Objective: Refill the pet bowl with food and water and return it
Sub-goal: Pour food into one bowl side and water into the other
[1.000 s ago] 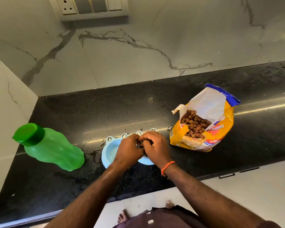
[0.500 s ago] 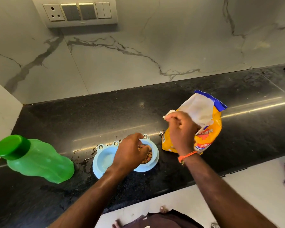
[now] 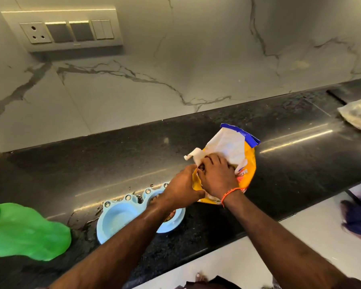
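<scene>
My right hand point(image 3: 216, 176) is curled into the open mouth of the yellow food bag point(image 3: 245, 163), fingers among the kibble. My left hand point(image 3: 181, 187) grips the bag's near edge. The blue double pet bowl point(image 3: 117, 217) sits on the black counter point(image 3: 113, 155), just left of the bag, under my left forearm.

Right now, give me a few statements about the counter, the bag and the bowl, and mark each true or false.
1. The right hand is at the mouth of the yellow food bag. True.
2. The green bottle stands right of the bag. False: it is far left of the pet bowl.
3. The bowl's right compartment holds kibble. True.
4. The left hand holds the bottle. False: it grips the bag's edge.
5. The bowl sits on the floor. False: it is on the black counter.
</scene>
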